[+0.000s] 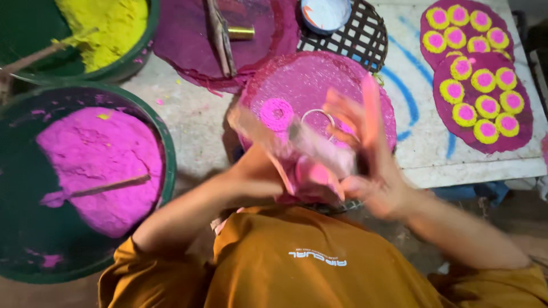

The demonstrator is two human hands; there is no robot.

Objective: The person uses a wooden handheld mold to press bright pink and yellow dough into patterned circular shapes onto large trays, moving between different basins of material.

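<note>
While both hands blur together over the round pink-dusted board (319, 85), the left hand (274, 154) seems curled around a small lump of pink paste (311, 171), though the smear keeps me from telling how tightly, and the right hand (365, 154) is spread wide, fingers up, pressing or rolling against it. To my eye the work wants a short, even rolling, kept low over the board so crumbs fall there. One finished pink ring-shaped disc (277, 113) lies at ten o'clock on the board, a thin metal ring (318, 117) just beside it at centre. Room is tight: the green tub of pink powder (85, 171) sits at nine o'clock, and trays of yellow-and-pink discs (479, 74) sit at two o'clock.
</note>
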